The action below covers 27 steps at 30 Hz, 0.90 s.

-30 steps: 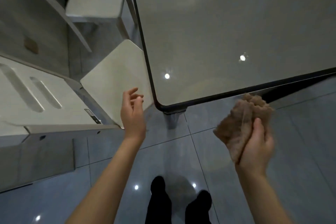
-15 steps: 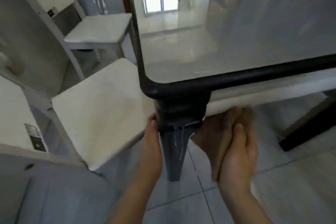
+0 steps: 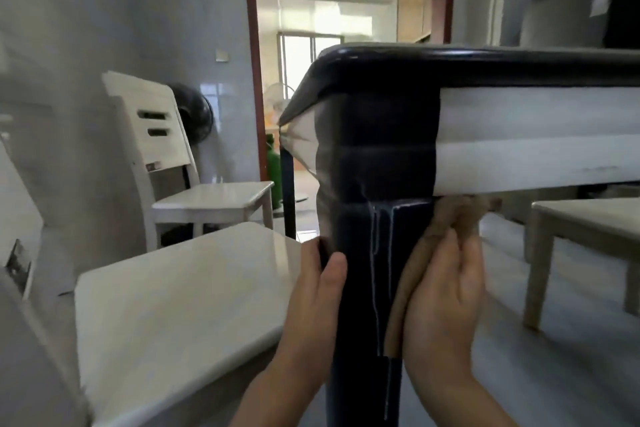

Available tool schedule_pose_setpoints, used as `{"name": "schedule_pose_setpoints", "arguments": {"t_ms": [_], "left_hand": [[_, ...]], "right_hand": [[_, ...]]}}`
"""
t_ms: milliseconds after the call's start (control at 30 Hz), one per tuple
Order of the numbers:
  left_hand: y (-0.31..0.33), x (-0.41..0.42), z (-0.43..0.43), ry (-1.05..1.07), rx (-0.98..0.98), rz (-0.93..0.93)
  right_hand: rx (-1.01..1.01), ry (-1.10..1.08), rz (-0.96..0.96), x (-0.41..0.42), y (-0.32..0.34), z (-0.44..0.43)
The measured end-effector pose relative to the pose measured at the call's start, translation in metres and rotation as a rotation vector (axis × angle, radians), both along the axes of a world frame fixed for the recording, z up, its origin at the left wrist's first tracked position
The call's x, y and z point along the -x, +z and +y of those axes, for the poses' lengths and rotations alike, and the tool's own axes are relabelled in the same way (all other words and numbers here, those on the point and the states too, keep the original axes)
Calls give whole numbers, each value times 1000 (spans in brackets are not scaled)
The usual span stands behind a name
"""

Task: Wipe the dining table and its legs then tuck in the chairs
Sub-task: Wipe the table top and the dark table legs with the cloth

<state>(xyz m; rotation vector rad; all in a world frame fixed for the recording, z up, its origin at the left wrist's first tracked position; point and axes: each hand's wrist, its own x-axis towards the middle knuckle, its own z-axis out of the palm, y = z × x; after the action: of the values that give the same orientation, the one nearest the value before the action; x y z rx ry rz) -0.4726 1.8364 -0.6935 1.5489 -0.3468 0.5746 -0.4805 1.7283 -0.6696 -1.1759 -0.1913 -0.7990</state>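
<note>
Two hands flank a dark table leg at the frame's centre. At 7 o'clock the left hand wraps its edge, thumb in front. At 5 o'clock the right hand, flat and open-palmed, presses a soft brown cloth against the leg's side, under the pale apron. Pale drip streaks run down the glossy leg, probably slick; the limp cloth needs steady palm pressure. A white chair sits at 8 o'clock.
</note>
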Motion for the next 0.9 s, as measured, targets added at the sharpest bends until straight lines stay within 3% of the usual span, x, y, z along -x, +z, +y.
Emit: {"name": "schedule_pose_setpoints", "arguments": {"t_ms": [167,267,367,500,667,767,900], "left_hand": [[2,-5,-3,-15,31,-34],[7,-3,-3,-21,18,-37],[8,-6,-1,-80,34,15],[3,-10,4,-82,15,-32],[3,-9,4,-143,68,-43],[6,-9,5,-131,42,-59],[9,-8,1,-168,16,28]], "right_hand": [[85,41,-124,13,-14,8],[234,-24,-33,16,-60,16],[284,68,77,23,-101,10],[290,176,15,19,-67,1],[105,105,-141,9,-12,10],[280,-12,-152,11,-58,18],[451,11,28,20,-147,14]]}}
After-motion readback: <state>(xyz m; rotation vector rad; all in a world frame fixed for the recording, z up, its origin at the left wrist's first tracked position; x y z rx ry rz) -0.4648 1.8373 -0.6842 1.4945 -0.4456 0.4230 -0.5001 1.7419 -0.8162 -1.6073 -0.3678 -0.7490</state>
